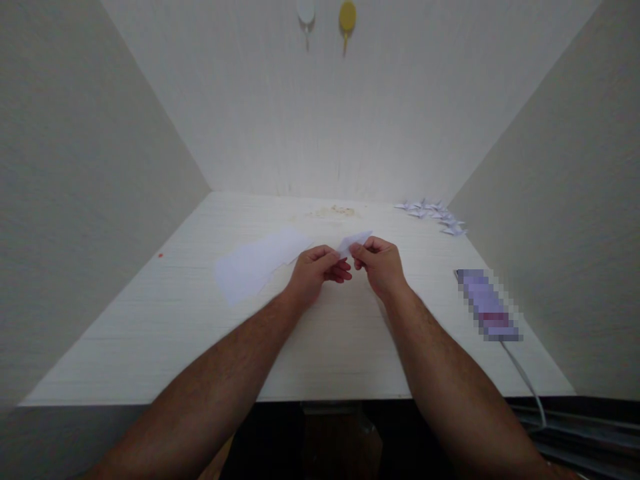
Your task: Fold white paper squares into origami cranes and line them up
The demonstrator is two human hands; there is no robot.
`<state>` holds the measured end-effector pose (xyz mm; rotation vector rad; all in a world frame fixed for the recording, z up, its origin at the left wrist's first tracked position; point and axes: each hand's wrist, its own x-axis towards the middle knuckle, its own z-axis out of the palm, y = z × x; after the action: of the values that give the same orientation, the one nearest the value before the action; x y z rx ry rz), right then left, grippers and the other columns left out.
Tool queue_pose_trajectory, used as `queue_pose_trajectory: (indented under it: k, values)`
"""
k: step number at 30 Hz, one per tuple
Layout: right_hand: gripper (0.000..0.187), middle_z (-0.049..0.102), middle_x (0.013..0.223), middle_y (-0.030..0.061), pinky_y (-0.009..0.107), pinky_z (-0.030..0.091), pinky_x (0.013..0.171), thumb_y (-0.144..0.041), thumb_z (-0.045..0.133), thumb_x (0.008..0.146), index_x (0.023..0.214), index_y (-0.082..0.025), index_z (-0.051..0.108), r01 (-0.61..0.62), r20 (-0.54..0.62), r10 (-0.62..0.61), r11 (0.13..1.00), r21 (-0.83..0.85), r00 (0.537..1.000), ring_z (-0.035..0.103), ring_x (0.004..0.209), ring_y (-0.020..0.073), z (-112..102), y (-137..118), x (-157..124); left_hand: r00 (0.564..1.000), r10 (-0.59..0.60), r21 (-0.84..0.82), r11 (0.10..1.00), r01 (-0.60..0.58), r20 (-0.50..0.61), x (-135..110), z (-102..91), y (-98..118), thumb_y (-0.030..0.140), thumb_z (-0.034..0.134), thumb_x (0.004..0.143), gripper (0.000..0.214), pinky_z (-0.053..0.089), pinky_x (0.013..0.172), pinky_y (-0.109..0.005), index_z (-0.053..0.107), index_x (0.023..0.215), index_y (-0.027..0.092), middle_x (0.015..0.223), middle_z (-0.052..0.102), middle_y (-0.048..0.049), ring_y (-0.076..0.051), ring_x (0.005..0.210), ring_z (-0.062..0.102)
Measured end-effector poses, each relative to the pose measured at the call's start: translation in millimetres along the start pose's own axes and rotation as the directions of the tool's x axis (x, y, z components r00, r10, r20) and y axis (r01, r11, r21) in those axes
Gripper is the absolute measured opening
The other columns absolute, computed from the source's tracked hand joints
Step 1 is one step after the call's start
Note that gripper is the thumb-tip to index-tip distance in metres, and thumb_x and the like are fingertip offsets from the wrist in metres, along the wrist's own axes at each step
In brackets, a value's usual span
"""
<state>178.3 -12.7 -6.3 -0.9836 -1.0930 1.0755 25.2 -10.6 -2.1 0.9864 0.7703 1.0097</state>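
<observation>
Your left hand [314, 270] and right hand [385, 263] both hold the small white paper piece [357, 239], thumbs in front, the grip behind it partly hidden. It lies between them at the thumb tips, above the table [345, 353]. Its long axis slants away and rightward: your left thumb meets the near end, your right the middle, leaving the far tip free.

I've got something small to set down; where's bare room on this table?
Bare tabletop lies in front of the white sheets, left of the left forearm; another patch separates the right hand from the pixelated item. It's crowded back right, where folded pieces cluster, and mid-table, where that hand and the left hand hold white paper.
</observation>
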Motion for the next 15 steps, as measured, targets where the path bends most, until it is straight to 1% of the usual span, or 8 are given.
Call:
queue_pose_trajectory:
  k: [2,3,5,7,9,10,13,15]
  values:
    - [0.024,0.057,0.053,-0.0044,0.024,0.035,0.048,-0.034,0.078,0.069,0.059,-0.02,0.061,-0.011,0.071,0.012,1.0,-0.009,0.997,0.046,0.048,0.0088,-1.8,-0.5,0.1,0.993,-0.065,-0.102,0.992,0.075,0.101,0.3,-1.6,2.2,0.048,0.063,0.076,0.036,0.05,0.053,-0.029,0.064,0.085,0.014,0.076,0.072,-0.0088,-0.019,0.059,0.068]
    - [0.022,0.059,0.055,-0.0039,0.025,0.036,0.049,-0.034,0.077,0.069,0.061,-0.02,0.063,-0.016,0.11,0.018,1.0,-0.021,0.994,0.047,0.049,0.009,-2.1,-0.7,0.0,0.987,-0.087,-0.129,0.986,0.105,0.139,0.6,-2.4,2.8,0.047,0.062,0.076,0.035,0.05,0.053,-0.029,0.064,0.087,0.014,0.078,0.072,-0.009,-0.019,0.06,0.067]
    - [0.018,0.062,0.06,-0.0028,0.025,0.039,0.05,-0.035,0.076,0.07,0.067,-0.02,0.067,-0.018,0.169,0.027,0.998,-0.053,0.985,0.049,0.051,0.0092,-1.6,-0.9,-0.4,0.985,-0.085,-0.138,0.985,0.106,0.147,1.3,-3.8,2.5,0.038,0.068,0.073,0.027,0.049,0.053,-0.027,0.063,0.086,0.014,0.077,0.071,-0.0069,-0.016,0.058,0.065]
    - [0.017,0.064,0.064,-0.0027,0.024,0.04,0.048,-0.035,0.075,0.071,0.079,-0.02,0.07,-0.018,0.179,0.03,0.998,-0.067,0.983,0.05,0.051,0.0092,0.1,-0.3,-0.8,0.994,-0.045,-0.123,0.991,0.057,0.095,2.4,-4.3,0.7,0.028,0.075,0.068,0.027,0.047,0.053,-0.024,0.062,0.087,0.015,0.074,0.069,-0.0035,-0.012,0.057,0.062]
    - [0.025,0.062,0.064,-0.0047,0.024,0.04,0.046,-0.033,0.075,0.07,0.091,-0.021,0.068,-0.024,0.132,0.028,0.999,-0.03,0.991,0.051,0.049,0.009,2.0,0.7,-1.1,1.0,-0.004,-0.113,0.994,0.006,0.022,4.0,-4.2,-1.3,0.024,0.078,0.064,0.036,0.046,0.054,-0.023,0.062,0.095,0.016,0.071,0.067,-0.0007,-0.011,0.057,0.06]
    - [0.028,0.061,0.063,-0.006,0.023,0.041,0.045,-0.032,0.075,0.069,0.093,-0.022,0.065,-0.03,0.099,0.029,1.0,0.004,0.995,0.051,0.048,0.0092,2.7,1.0,-1.3,1.0,0.013,-0.11,0.994,-0.016,-0.02,4.9,-4.1,-2.0,0.024,0.079,0.063,0.04,0.046,0.055,-0.023,0.063,0.099,0.016,0.07,0.066,0.0005,-0.01,0.058,0.059]
    - [0.024,0.062,0.066,-0.006,0.024,0.045,0.046,-0.029,0.072,0.069,0.088,-0.022,0.057,-0.036,0.024,0.034,0.996,0.081,0.999,0.057,0.053,0.0111,4.6,0.3,-2.4,0.989,0.052,-0.106,0.992,-0.067,-0.136,7.7,-3.7,-2.5,0.024,0.08,0.062,0.046,0.048,0.06,-0.025,0.064,0.105,0.015,0.073,0.065,0.001,-0.01,0.062,0.058]
    - [0.022,0.063,0.066,-0.0045,0.024,0.046,0.047,-0.029,0.072,0.07,0.083,-0.022,0.055,-0.011,0.006,0.01,0.998,0.06,1.0,0.059,0.056,0.0119,5.8,-1.2,-3.4,0.981,0.072,-0.102,0.991,-0.091,-0.178,9.1,-3.5,-2.3,0.026,0.079,0.062,0.042,0.049,0.062,-0.025,0.066,0.101,0.015,0.081,0.067,-0.0016,-0.01,0.067,0.06]
